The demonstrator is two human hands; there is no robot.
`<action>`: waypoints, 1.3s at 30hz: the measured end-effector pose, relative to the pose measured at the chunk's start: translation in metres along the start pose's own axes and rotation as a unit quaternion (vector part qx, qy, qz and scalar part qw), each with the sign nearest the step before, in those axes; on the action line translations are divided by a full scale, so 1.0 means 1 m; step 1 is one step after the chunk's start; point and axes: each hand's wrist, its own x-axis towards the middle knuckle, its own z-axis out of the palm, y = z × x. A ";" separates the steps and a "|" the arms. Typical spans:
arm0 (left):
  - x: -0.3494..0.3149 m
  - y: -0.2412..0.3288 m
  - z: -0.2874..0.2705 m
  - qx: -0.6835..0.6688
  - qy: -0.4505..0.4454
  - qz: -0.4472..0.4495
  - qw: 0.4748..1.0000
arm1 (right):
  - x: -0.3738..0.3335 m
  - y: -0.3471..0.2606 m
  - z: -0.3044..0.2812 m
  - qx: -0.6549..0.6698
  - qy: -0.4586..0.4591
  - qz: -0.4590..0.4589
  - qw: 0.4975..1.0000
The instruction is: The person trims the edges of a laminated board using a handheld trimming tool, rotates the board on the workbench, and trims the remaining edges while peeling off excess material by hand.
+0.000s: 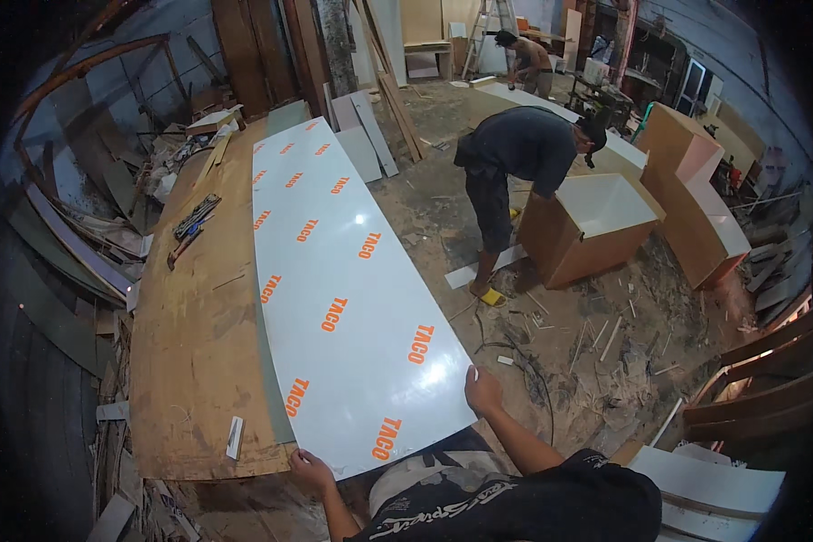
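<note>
1. A long white laminate sheet (343,280) with repeated orange lettering lies flat on the brown tabletop (199,334), its long axis running from the near edge away to the far left.
2. The sheet's near right corner overhangs the tabletop.
3. The left hand (309,470) grips the sheet's near left corner, fingers curled over the edge.
4. The right hand (483,390) holds the near right corner, fingers closed on the edge.
5. Hand tools (190,226) lie on the tabletop left of the sheet.
6. Farther right, another person (515,172) bends over an open wooden cabinet (587,235) on the littered floor.
</note>
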 end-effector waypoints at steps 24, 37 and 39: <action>-0.002 0.017 -0.011 0.060 -0.017 0.002 0.998 | 0.004 0.007 0.004 -0.022 -0.006 0.007 1.000; 0.001 0.007 -0.003 -0.041 -0.003 0.024 0.999 | 0.007 0.009 0.009 -0.026 -0.012 -0.004 1.000; -0.001 0.013 -0.006 -0.033 -0.017 0.016 0.999 | 0.008 0.014 0.009 -0.016 0.013 -0.022 1.000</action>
